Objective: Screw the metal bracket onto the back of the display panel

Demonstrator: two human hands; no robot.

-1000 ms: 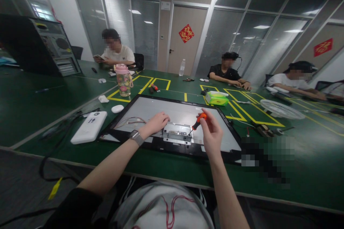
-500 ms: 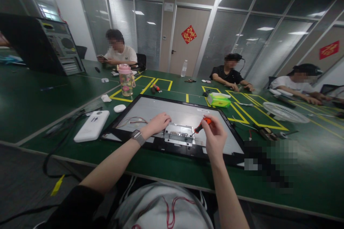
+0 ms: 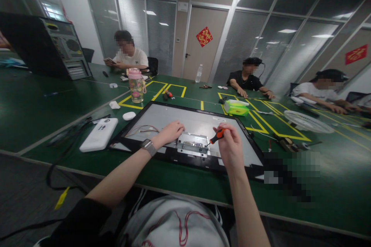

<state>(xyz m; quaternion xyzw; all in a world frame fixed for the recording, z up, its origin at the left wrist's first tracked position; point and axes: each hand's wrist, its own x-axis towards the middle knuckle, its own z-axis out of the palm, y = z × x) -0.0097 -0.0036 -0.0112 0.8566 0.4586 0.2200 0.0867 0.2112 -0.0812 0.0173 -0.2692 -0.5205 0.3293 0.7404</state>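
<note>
A flat display panel (image 3: 162, 117) with a black frame lies face down on the green table (image 3: 34, 119). A small metal bracket (image 3: 193, 144) sits at its near middle. My right hand (image 3: 230, 146) is closed round an orange-and-black screwdriver (image 3: 216, 137), whose tip points down at the bracket's right end. My left hand (image 3: 171, 131), with a watch on the wrist, rests with curled fingers on the panel just left of the bracket. Thin coloured wires (image 3: 142, 129) run across the panel to the left.
A white box (image 3: 99, 134) and a white mouse-like object (image 3: 129, 115) lie left of the panel. A pink-lidded bottle (image 3: 136, 85), a green tissue pack (image 3: 235, 107) and a white fan grille (image 3: 304, 120) stand farther back. Three people sit along the far side. A computer case (image 3: 58, 52) stands at left.
My right hand has turned the screwdriver handle and shifted slightly lower over the bracket. The left hand has stayed in place. The camera view has shifted a little.
</note>
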